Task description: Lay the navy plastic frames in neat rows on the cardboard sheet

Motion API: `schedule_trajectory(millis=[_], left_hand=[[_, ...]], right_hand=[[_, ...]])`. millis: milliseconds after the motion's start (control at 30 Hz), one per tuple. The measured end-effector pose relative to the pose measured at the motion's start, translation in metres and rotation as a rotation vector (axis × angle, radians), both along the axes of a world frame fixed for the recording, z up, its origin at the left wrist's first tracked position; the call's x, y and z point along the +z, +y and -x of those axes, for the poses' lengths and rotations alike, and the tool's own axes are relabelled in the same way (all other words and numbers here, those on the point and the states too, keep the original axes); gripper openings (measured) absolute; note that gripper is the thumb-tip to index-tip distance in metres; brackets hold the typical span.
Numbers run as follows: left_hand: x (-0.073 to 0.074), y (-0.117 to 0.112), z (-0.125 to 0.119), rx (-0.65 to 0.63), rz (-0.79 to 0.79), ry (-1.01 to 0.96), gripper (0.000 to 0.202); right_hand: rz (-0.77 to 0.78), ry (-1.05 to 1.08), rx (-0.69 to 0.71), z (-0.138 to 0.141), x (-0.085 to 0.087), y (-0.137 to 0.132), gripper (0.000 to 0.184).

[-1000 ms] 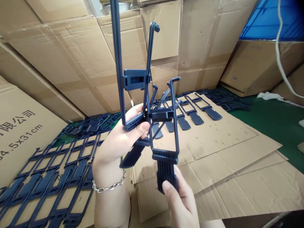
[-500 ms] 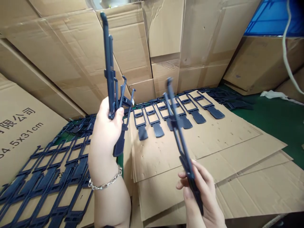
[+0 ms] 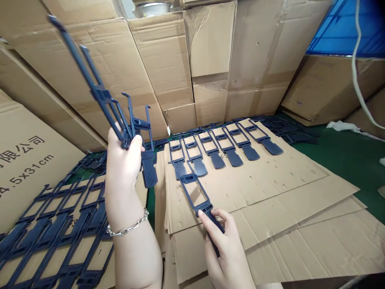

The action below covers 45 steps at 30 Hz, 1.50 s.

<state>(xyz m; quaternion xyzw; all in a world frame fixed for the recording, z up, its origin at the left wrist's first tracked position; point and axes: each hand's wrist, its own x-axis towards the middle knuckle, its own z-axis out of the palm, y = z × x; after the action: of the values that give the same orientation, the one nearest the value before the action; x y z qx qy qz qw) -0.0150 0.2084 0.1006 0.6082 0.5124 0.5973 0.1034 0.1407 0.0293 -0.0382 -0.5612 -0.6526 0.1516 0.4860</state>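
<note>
Holding a bunch of blue plastic frames [image 3: 120, 120] up high at the left of the frame, the left hand [image 3: 124, 160] is closed tight around them. The right hand [image 3: 224, 249], low in the middle, pinches one blue frame [image 3: 195, 192] by its ribbed end, over the cardboard sheet [image 3: 270, 188].

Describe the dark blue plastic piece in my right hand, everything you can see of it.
The dark blue plastic piece is a flat, slim moulding: an open rectangular frame with a small crossbar window at its far end and a ribbed handle at the near end. It looks like rigid plastic, whole. It lies low and tilted over the cardboard sheet, far end toward the row of like pieces. The right hand pinches its ribbed handle.
</note>
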Motion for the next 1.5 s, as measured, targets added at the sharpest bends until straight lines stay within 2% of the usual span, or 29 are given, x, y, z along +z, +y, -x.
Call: schedule_trajectory(millis=[100,167,300,400,500,633,767,900,1067,1200,1300,1433,1500], left_hand=[[0.004,0.001,-0.008,-0.103,-0.151,-0.286,0.041],[0.009,-0.004,-0.014,-0.151,-0.191,-0.408,0.039],[0.018,-0.014,-0.018,-0.215,-0.219,-0.508,0.035],[0.020,-0.016,-0.015,-0.256,-0.238,-0.534,0.031],[0.019,-0.014,-0.017,-0.335,-0.194,-0.547,0.030],[0.015,-0.015,-0.029,-0.489,-0.026,-0.564,0.044],[0.010,-0.020,-0.039,-0.618,0.147,-0.498,0.051],[0.009,-0.030,-0.043,-0.745,0.340,-0.176,0.051],[0.004,-0.036,-0.051,-0.780,0.462,0.105,0.049],[-0.001,-0.032,-0.054,-0.885,0.540,0.126,0.054],[-0.001,-0.030,-0.053,-0.861,0.494,0.110,0.051],[0.003,-0.030,-0.048,-0.825,0.471,0.044,0.051],[0.006,-0.030,-0.044,-0.825,0.461,0.020,0.051]], right_hand=[[0.022,-0.087,-0.007,0.001,0.001,-0.001,0.061],[0.048,-0.139,-0.022,0.003,0.002,0.000,0.059],[0.102,-0.295,-0.050,0.011,0.003,0.000,0.058],[0.038,-0.402,-0.095,0.018,0.002,0.001,0.057],[-0.025,-0.456,-0.106,0.023,0.004,0.003,0.052],[0.003,-0.436,-0.082,0.031,0.009,0.008,0.064],[0.011,-0.405,-0.069,0.036,0.011,0.012,0.069],[0.044,-0.376,-0.061,0.036,0.010,0.015,0.062],[0.111,-0.446,-0.031,0.037,0.013,0.021,0.051],[0.214,-0.482,-0.008,0.040,0.025,0.027,0.050],[0.257,-0.459,0.023,0.041,0.034,0.030,0.046],[0.241,-0.408,0.057,0.040,0.036,0.031,0.046],[0.175,-0.345,0.060,0.037,0.034,0.031,0.039]])
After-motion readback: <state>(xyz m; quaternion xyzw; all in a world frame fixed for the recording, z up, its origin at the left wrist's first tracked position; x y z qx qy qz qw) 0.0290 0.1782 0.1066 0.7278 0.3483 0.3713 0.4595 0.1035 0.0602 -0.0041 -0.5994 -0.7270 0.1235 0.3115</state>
